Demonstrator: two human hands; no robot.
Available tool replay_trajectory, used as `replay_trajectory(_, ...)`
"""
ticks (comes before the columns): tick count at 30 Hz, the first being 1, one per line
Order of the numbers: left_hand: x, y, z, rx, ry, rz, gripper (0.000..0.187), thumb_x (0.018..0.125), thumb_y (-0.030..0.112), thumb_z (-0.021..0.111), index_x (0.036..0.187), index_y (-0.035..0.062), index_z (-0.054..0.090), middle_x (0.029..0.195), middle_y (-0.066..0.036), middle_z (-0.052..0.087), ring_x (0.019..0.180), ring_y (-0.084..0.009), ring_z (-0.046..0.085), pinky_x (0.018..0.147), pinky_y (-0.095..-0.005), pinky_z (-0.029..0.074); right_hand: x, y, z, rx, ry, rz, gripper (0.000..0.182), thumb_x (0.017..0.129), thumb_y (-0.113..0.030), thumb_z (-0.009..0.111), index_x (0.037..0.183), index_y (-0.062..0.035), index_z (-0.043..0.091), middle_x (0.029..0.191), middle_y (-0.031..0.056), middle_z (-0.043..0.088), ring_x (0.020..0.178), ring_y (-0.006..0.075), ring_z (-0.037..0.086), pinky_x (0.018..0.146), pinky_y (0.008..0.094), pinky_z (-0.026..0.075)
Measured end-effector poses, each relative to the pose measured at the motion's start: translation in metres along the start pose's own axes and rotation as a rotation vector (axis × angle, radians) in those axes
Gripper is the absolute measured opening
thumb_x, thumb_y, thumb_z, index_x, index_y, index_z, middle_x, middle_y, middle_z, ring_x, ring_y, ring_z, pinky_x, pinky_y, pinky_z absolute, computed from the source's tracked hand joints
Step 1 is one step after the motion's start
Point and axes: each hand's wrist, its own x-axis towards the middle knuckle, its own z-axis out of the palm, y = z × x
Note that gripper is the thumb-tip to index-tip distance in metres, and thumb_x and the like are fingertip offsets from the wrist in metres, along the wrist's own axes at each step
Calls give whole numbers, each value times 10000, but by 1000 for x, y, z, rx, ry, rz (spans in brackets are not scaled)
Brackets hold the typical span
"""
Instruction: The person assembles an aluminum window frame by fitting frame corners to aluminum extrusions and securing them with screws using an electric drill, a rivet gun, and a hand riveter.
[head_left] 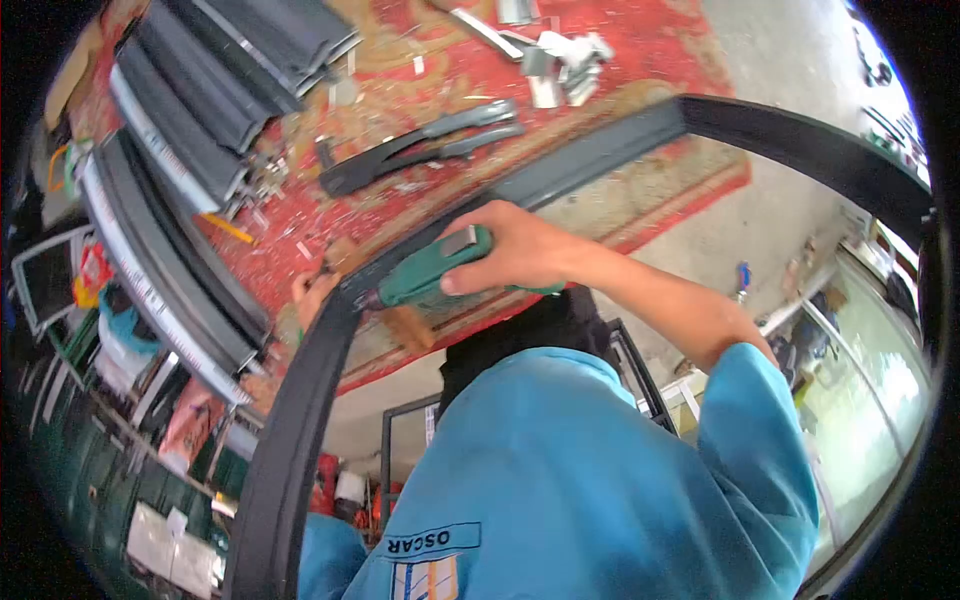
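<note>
My right hand [510, 250] is wrapped around a green power drill [430, 268]. The drill lies nearly level, its tip at the inner corner of a large dark metal frame [590, 155]. Beyond that corner, my left hand [312, 295] shows only in part, fingers bent against the frame's outer side. The frame hides the rest of it. A brown block, perhaps wood [408, 328], sits under the corner. Just past the frame lies a dark two-handled tool [420, 145] resembling large pliers.
The worktable has a worn red cover [400, 75] strewn with metal scraps. Stacked dark profiles [215, 80] and curved profiles [170, 250] lie left. Light offcuts [565, 65] sit at the back. The frame's long sides extend past the table, around my body. Glass panels [860, 360] stand right.
</note>
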Motion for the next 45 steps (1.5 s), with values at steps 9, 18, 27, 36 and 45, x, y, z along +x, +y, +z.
replay_trajectory(9,3,25,-7,215,52,558,450,636,273,856,964,67,626,796,-65,627,861,-285,599,963,-455,363,-170,20,-65,120,391,34,643,728,-349,805,1241,-2,633,1149,110,678,1074,208,621,932,361,493)
replay_trajectory(18,-3,34,-10,264,15,403,371,694,288,802,902,33,631,930,-183,616,941,-404,571,808,-464,457,-261,67,-27,-6,1271,9,806,759,-194,768,1423,61,387,1152,168,618,1032,285,619,921,374,489)
replay_trajectory(27,-14,51,-14,176,122,578,559,757,265,836,1164,-18,577,1092,-205,601,1016,-375,593,903,-459,476,-111,124,-55,-534,1634,77,1008,688,-206,850,1466,78,275,1359,300,411,1248,454,452,1060,458,393)
replay_trajectory(36,-28,75,-27,169,16,290,601,774,239,826,1258,5,558,1196,-183,606,1124,-350,586,993,-408,458,-100,129,-44,-463,1652,-36,985,730,-195,798,1484,71,223,1415,342,288,1282,488,390,1086,469,360)
replay_trajectory(45,-25,78,-51,177,-85,325,638,756,193,812,1312,38,539,1289,-182,560,1190,-335,553,1025,-386,441,-104,146,-35,-489,1579,-71,1010,741,-254,796,1480,91,201,1437,346,303,1334,483,351,1125,478,315)
